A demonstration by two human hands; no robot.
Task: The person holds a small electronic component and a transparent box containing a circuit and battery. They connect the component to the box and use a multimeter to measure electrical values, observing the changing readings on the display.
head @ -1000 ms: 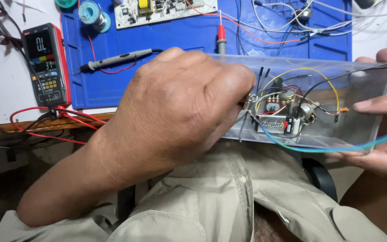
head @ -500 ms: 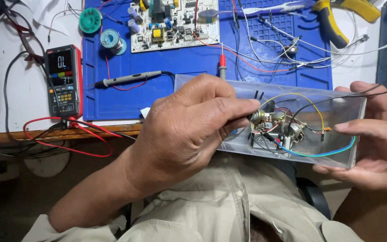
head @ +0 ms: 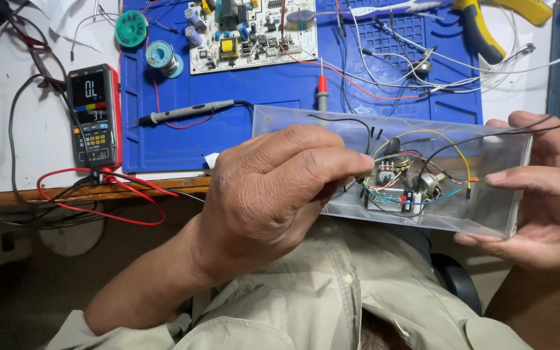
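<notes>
My left hand (head: 273, 194) lies over the left part of a clear plastic panel (head: 494, 162), fingertips pinched at a small cluster of electronic parts (head: 400, 185) with yellow, black, blue and red wires mounted on it. What the fingertips grip is partly hidden. My right hand (head: 539, 188) holds the panel's right end, thumb on top and fingers underneath. The panel hovers above my lap at the workbench's front edge.
A blue work mat (head: 280, 84) carries a circuit board (head: 254, 32), solder spools (head: 131, 29), red and black probes (head: 189, 113) and loose wires. A red-cased multimeter (head: 94, 115) lies left of it. Yellow-handled pliers (head: 487, 19) rest at the back right.
The view has tilted so more of the bench shows. Both hands and the panel sit lower in view; my left fingertips stay at the parts on the panel.
</notes>
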